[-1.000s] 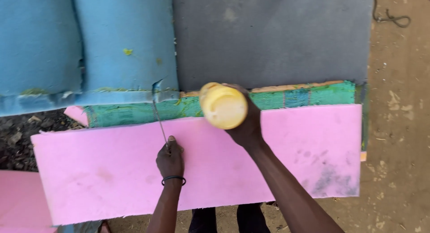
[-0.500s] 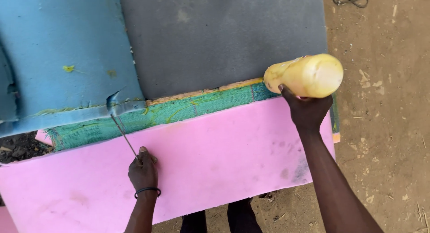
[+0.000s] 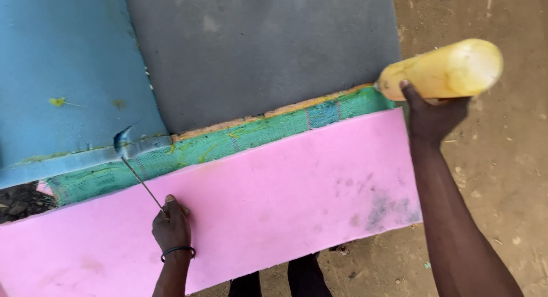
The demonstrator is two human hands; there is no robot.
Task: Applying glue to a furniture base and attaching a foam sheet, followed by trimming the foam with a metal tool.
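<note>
Across the bottom of the view lies a big pink foam sheet [image 3: 274, 217], smudged grey toward its right end. Above it sits a dark grey foam slab [image 3: 257, 51], with a rounded blue foam cushion [image 3: 63, 74] to its left. Between the grey and the pink runs a strip of green woven mesh [image 3: 240, 140] with some orange foam edging it. Bare sandy ground [image 3: 502, 177] shows on the right. The right hand [image 3: 431, 114] is wrapped around a yellow plastic bottle [image 3: 442, 69], tipped on its side just off the pink sheet's upper right corner. The left hand [image 3: 171, 225], resting on the pink foam, is pinched shut on a thin metal rod [image 3: 141, 183] that slants up to the blue cushion's edge.
</note>
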